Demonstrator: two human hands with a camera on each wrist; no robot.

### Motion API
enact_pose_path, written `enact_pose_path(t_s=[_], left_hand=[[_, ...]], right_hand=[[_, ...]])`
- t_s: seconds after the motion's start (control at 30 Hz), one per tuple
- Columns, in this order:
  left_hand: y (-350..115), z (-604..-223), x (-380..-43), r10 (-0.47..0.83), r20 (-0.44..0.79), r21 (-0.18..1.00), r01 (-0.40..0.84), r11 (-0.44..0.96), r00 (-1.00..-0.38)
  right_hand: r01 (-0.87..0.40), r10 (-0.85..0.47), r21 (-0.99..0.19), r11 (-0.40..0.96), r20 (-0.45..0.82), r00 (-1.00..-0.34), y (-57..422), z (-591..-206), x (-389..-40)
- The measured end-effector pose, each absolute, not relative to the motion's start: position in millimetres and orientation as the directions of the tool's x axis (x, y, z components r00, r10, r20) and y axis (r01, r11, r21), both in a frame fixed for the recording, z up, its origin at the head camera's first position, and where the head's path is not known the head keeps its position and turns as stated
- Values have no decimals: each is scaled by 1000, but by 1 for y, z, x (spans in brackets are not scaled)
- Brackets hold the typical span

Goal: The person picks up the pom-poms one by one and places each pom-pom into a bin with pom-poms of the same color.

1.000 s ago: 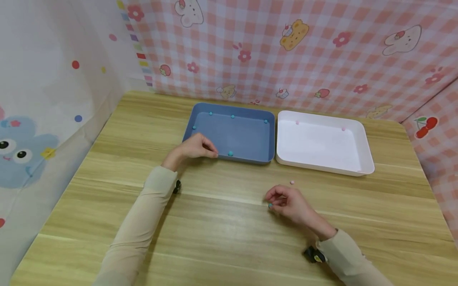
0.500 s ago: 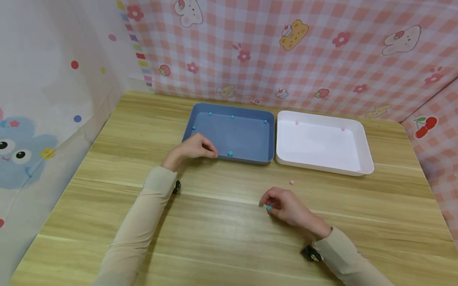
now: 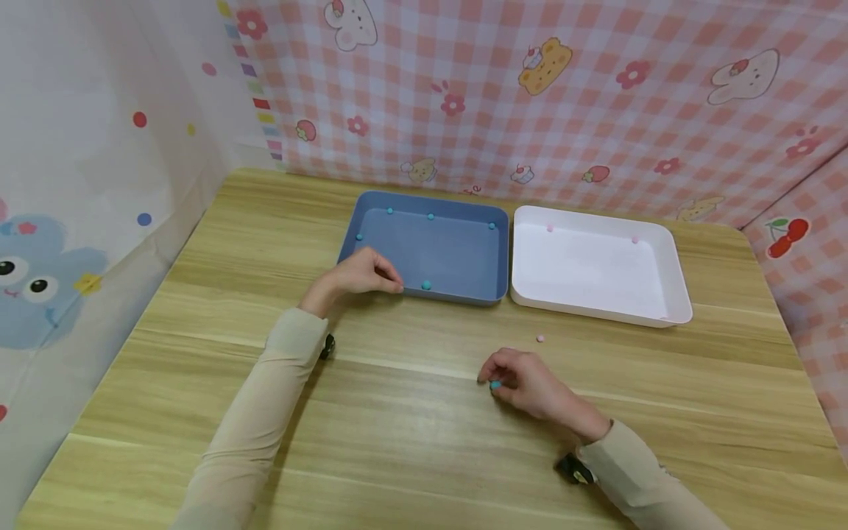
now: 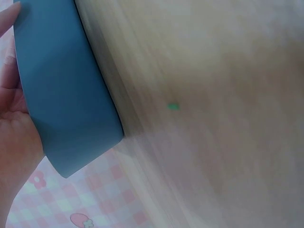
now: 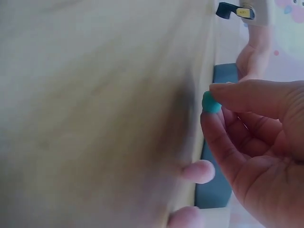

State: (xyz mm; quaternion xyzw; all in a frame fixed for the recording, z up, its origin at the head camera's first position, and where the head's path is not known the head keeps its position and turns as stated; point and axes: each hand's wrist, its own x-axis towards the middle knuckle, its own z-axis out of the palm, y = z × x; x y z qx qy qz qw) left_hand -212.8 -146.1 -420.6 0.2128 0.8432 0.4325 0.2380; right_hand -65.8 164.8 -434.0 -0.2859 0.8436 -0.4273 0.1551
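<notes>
My left hand grips the near rim of the blue tray by its left corner. In the left wrist view the fingers lie partly hidden behind the tray's outer wall. Several small turquoise balls are in that tray, one of them close to the left fingertips. Above the table, my right hand pinches another turquoise ball between thumb and index finger; the other fingers are curled. A little beyond this hand a pink ball lies on the wood.
Beside the blue tray stands a white tray with pink balls along its far side. A checked cloth hangs behind the wooden table. Two blurred pink round shapes in the right wrist view are hard to identify.
My right hand has shifted slightly left with the turquoise ball, which shows more fully between the fingers. The left hand, both trays and the loose pink ball have stayed in place.
</notes>
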Motion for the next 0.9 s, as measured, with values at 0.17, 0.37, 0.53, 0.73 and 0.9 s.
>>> enact_pose_path(t_s=[0.17,0.37,0.53,0.73,0.9], left_hand=[[-147,-421,-213,565,-212,831,157,533,-797],[-146,-420,-212,563,-217,834,148,531,-798],[-145,-419,-212,573,-207,840,156,520,-793],[-146,-420,-211,577,-196,844,164,511,-793],[-146,-420,-212,576,-196,846,160,508,-793]], right_hand=[[-356,-583,-814,459,27,-812,162,-423,-73],[-364,-539,-809,461,70,-839,157,-407,-88],[-425,-511,-806,413,181,-840,156,-400,-102],[-429,-465,-800,419,217,-858,149,-390,-117],[-418,-428,-803,425,229,-874,143,-382,-129]])
